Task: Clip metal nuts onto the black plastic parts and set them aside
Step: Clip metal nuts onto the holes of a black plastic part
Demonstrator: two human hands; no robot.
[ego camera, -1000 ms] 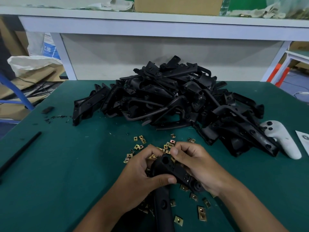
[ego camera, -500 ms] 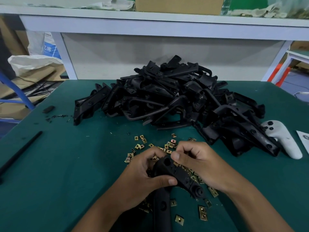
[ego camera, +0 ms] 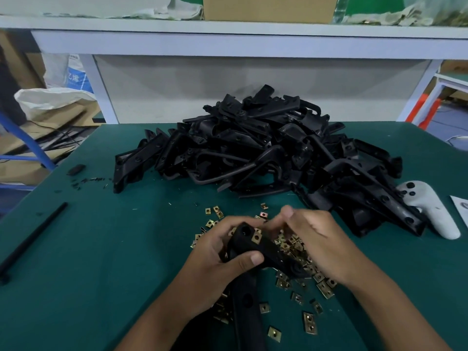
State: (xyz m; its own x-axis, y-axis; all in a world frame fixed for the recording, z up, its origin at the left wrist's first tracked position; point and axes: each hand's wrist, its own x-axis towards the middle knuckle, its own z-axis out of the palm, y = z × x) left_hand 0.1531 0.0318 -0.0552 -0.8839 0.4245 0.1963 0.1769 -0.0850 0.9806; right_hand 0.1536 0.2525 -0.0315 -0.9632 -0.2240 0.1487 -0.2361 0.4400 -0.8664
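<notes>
My left hand [ego camera: 217, 259] grips a black plastic part [ego camera: 255, 247], thumb across its middle. A brass metal nut [ego camera: 256, 237] sits clipped near the part's upper end, beside a round hole. My right hand [ego camera: 321, 239] hovers just right of the part over the scattered metal nuts [ego camera: 293, 249], its fingers curled and blurred; whether they pinch a nut is hidden. Several loose nuts [ego camera: 310, 323] lie on the green table near my wrists.
A big pile of black plastic parts [ego camera: 266, 153] fills the table's [ego camera: 101, 249] middle and right. A white controller [ego camera: 428, 209] lies at the right of the pile. A black rod [ego camera: 33, 236] lies at the left edge. Black scraps [ego camera: 76, 171] sit far left.
My right hand has lifted off the black part and shifted right over the loose nuts. A brass nut now shows clipped on the part's upper end. My left hand keeps its grip.
</notes>
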